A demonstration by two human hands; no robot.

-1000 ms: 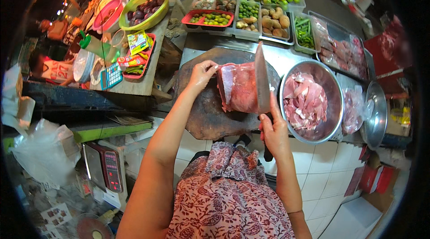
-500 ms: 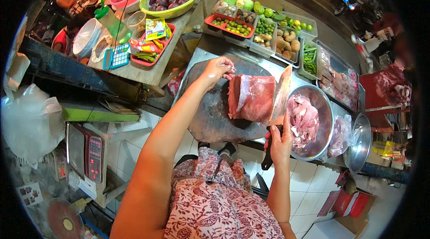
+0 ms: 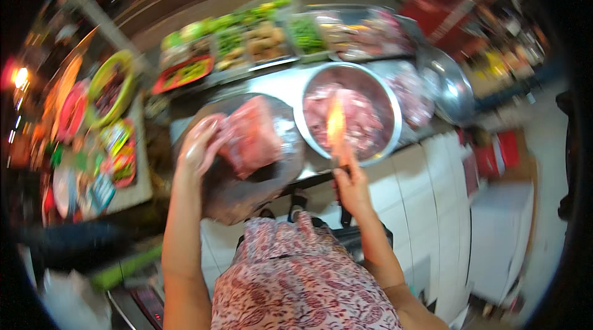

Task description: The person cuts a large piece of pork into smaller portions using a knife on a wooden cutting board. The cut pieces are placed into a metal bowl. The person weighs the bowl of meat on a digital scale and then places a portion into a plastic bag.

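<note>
Looks heavy, soft, slippery: best to hold meat [image 3: 252, 135], centre-left, by broad sides. Clasping knife [image 3: 336, 123] in right hand [image 3: 353, 186]; cannot tell, through blur, if pinching with left hand [image 3: 200, 143].

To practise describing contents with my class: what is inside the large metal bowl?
Pink raw meat pieces lie in the metal bowl. The knife in the right hand hides some; the meat covers the bowl's bottom, which cannot be seen.

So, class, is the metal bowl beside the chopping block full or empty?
Partly filled: pink meat pieces lie in the metal bowl, with bare inner wall showing above them.
</note>
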